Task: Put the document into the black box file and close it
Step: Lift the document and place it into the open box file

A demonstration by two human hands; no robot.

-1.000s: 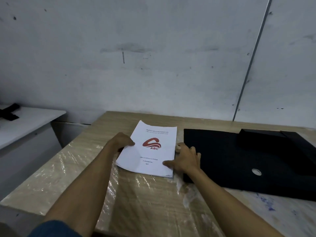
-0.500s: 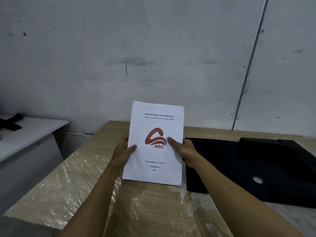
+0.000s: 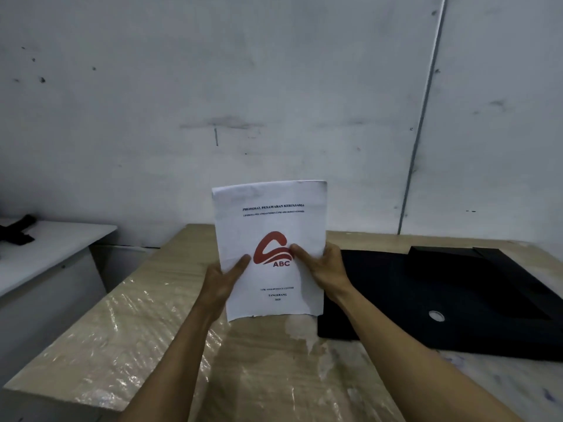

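Observation:
The document [image 3: 274, 220], a white stapled sheaf with a red ABC logo on its cover, stands upright above the table, its cover facing me. My left hand [image 3: 224, 277] grips its left edge with the thumb on the cover. My right hand [image 3: 324, 264] grips its right edge, thumb beside the logo. The black box file [image 3: 441, 296] lies flat and spread open on the table to the right of the document, with a metal-ringed finger hole near its front and a raised flap at the back right.
The wooden table [image 3: 189, 330] is covered with wrinkled clear plastic film and stands against a grey wall. A lower white desk [image 3: 51, 248] stands at the left with a dark object [image 3: 16, 231] on it.
The document lay flat on the table under both hands; both hands have taken hold of it and lifted it upright, then a little higher and slightly tilted.

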